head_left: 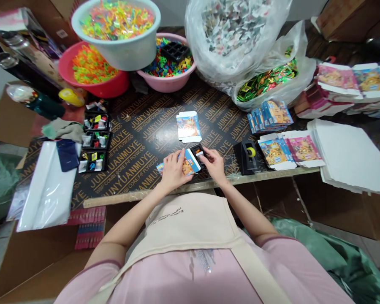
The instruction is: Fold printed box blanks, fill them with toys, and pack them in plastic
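Observation:
Near the front edge of the table, my left hand [175, 169] lies over a blue printed box [188, 163], its fingers pressed on the card. A small black tray [197, 148] with little items in it is at the box's right end. My right hand [214, 164] grips the tray's right side, thumb and fingers closed on it. How far the tray sits inside the box cannot be made out. Behind both hands a flat blue box [188, 126] lies on the dark table.
Filled black trays [95, 140] stand at the left. Tubs [169, 80] and plastic bags [221, 63] of small pieces line the back. At the right are a tape dispenser [244, 158], stacked blue boxes [270, 116], pink boxes [304, 148] and white sheets [351, 156].

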{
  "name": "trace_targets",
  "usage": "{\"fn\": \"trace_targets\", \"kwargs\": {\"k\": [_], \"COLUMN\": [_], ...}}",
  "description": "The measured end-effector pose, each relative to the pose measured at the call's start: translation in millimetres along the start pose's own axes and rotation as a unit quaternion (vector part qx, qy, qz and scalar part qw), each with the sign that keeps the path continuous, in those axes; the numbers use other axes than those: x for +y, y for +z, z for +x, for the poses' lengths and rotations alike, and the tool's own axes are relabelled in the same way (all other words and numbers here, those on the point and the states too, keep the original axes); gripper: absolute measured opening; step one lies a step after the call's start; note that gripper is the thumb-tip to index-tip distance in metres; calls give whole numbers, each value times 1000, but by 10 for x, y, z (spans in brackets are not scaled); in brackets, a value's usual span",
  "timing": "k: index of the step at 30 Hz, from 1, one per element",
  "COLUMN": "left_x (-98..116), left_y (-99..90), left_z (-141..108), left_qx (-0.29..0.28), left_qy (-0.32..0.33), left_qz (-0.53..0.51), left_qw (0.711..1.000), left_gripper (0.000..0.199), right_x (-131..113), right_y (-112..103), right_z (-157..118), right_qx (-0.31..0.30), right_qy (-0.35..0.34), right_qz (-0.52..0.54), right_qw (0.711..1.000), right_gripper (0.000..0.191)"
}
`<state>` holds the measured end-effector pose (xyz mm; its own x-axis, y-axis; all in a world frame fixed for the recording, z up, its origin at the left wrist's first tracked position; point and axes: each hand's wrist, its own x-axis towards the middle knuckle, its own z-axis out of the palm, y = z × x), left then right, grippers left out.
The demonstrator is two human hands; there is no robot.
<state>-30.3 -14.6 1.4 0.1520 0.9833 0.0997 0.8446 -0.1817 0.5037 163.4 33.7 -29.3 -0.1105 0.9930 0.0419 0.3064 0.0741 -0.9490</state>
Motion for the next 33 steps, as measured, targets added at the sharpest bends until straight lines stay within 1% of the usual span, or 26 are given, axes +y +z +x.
{"fn": "trace_targets", "kwargs": {"k": [1, 2, 3, 6, 7, 8, 9, 10, 11, 12, 14, 15, 16, 17, 19, 22, 24, 25, 28, 31, 33], "left_x": [31, 58, 78, 86, 72, 52, 30, 7, -14, -32, -53, -58, -60, -60, -57, -52, -50, -50, -46, -29, -13], "left_y": [18, 34, 48, 78, 86, 96, 109, 125, 143, 164, 209, 231, 250, 265, 286, 293, 284, 275, 240, 203, 180], "left_z": [6, 13, 19, 57, 78, 103, 132, 161, 187, 205, 208, 189, 157, 116, 24, -69, -74, -62, -1, 55, 77], "left_qx": [0, -1, -3, -13, -12, -10, -10, -13, -21, -35, -63, -72, -74, -70, -54, -25, -11, -6, -9, -5, 24], "left_qy": [2, 3, 3, 2, 4, 8, 13, 18, 17, 7, -48, -85, -122, -155, -204, -260, -288, -301, -324, -315, -285], "left_qz": [2, 5, 6, -20, -49, -93, -157, -237, -328, -421, -569, -615, -645, -661, -677, -693, -692, -688, -668, -657, -646], "left_qw": [1000, 1000, 1000, 1000, 999, 996, 987, 971, 944, 906, 818, 780, 751, 731, 705, 672, 662, 661, 670, 685, 708], "left_gripper": [100, 99, 98, 100, 101, 102, 103, 102, 98, 92, 78, 71, 65, 60, 55, 53, 48, 43, 31, 29, 31], "right_x": [-2, -11, -24, -68, -80, -92, -103, -116, -130, -145, -180, -196, -211, -221, -233, -231, -223, -218, -194, -163, -147], "right_y": [39, 64, 74, 30, 6, -14, -26, -27, -17, 2, 52, 77, 99, 118, 148, 187, 199, 194, 136, 84, 106], "right_z": [-24, -39, -47, -30, -16, 1, 19, 36, 51, 64, 79, 80, 78, 71, 48, -4, -37, -52, -92, -133, -160], "right_qx": [11, 8, -11, -127, -149, -148, -128, -101, -78, -64, -58, -51, -36, -17, 8, 4, -7, -11, -18, -16, -12], "right_qy": [5, 7, 8, 14, 19, 28, 41, 58, 77, 98, 131, 141, 147, 152, 164, 177, 172, 168, 174, 192, 185], "right_qz": [9, 20, 32, 72, 87, 105, 123, 142, 161, 179, 215, 232, 245, 253, 256, 230, 210, 205, 226, 255, 244], "right_qw": [1000, 1000, 999, 989, 985, 983, 983, 983, 981, 977, 966, 961, 958, 955, 953, 957, 962, 964, 958, 948, 952], "right_gripper": [53, 51, 50, 47, 47, 48, 49, 51, 54, 57, 57, 55, 50, 45, 37, 35, 37, 37, 35, 34, 33]}}
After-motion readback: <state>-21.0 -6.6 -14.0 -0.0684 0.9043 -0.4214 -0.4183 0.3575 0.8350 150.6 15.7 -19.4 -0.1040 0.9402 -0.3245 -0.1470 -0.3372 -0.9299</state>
